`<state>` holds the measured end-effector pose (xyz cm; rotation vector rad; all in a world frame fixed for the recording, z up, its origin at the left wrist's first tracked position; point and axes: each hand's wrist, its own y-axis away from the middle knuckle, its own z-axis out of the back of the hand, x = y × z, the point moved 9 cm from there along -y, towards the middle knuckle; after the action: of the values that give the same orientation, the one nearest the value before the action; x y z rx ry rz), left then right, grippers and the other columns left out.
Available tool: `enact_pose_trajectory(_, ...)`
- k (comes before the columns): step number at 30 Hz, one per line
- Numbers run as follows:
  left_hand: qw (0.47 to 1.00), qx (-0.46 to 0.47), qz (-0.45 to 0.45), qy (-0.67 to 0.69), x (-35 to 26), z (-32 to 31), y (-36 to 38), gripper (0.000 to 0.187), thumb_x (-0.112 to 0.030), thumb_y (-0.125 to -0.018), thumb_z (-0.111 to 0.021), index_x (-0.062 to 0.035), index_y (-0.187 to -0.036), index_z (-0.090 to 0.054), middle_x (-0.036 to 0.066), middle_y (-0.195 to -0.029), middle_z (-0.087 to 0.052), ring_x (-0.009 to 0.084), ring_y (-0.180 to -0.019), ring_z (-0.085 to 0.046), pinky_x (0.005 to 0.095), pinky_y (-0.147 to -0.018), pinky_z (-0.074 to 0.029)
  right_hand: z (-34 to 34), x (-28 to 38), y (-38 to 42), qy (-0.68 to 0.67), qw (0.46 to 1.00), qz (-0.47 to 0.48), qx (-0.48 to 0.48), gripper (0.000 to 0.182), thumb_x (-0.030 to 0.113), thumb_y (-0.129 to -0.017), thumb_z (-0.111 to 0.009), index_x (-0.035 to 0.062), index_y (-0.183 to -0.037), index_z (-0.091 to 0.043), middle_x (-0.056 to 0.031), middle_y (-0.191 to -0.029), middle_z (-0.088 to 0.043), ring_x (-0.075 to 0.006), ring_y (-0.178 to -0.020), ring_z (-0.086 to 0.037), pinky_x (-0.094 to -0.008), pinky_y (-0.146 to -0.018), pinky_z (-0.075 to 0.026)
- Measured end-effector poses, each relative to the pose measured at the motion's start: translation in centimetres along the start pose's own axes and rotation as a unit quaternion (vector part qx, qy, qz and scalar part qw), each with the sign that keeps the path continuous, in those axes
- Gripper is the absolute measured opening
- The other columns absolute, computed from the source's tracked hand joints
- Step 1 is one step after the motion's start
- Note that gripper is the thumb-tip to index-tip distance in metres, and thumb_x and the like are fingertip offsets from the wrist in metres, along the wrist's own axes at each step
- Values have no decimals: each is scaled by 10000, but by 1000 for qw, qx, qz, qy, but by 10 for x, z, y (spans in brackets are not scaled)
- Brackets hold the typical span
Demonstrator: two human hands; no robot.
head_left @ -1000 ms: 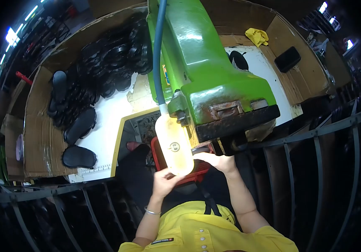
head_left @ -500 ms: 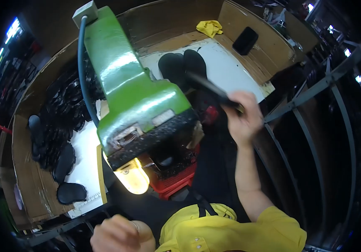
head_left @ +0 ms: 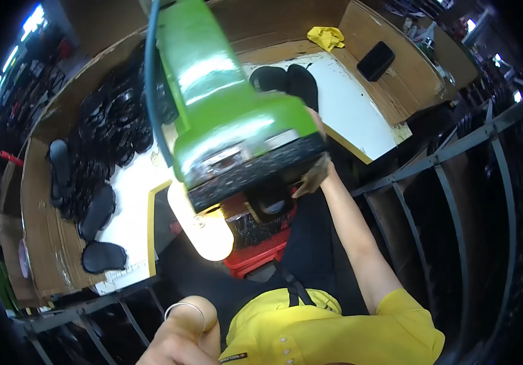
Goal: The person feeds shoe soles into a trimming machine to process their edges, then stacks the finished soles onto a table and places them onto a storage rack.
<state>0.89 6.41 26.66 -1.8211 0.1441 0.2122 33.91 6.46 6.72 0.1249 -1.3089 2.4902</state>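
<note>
A green machine [head_left: 225, 103] with a dark lower edge stands in front of me, its lamp [head_left: 204, 228] lit. My right arm reaches up to the machine's right side. Most of my right hand [head_left: 317, 120] is hidden behind the machine head, and anything it holds is out of sight. Near it, two dark soles [head_left: 303, 85] lie side by side on the white board. At the bottom left is my left hand [head_left: 179, 342], below a wrist with a bracelet. Its fingers are blurred and partly cut off, and no object shows in it.
Many black soles [head_left: 115, 112] are heaped at the left inside a cardboard wall [head_left: 42, 243]. A yellow cloth [head_left: 326, 38] and a black block [head_left: 376, 61] are at the back right. A red basket [head_left: 255, 252] sits below the machine. Metal rails [head_left: 444, 155] run at the right.
My right hand, which held a dark, flat piece at the machine's right, has moved left behind the machine head. My left hand has moved lower. The whole view has shifted.
</note>
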Motion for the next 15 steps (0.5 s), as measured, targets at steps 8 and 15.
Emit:
enact_pose_trajectory(8,986,-65,-62,-142,-55,18,13,125,-206,-899,-588,-181,-1020,-577,-111,-1054,-511,123,-473,-404,303,-518,-322,11,5,72,-34,998,-48,38,330,104,-776,-680,26,-1093,-627,-169,-1112,-597,-345,-1064,-544,-419,-923,-425)
enact_pose_trajectory(15,811,-149,118,-553,-86,104,95,299,-289,-801,-684,-38,-910,-564,114,-959,-589,260,-788,-491,363,-697,-371,-11,-32,176,-61,982,-138,109,300,90,-785,-665,0,-1068,-631,-197,-1056,-606,-372,-1039,-541,-426,-908,-420)
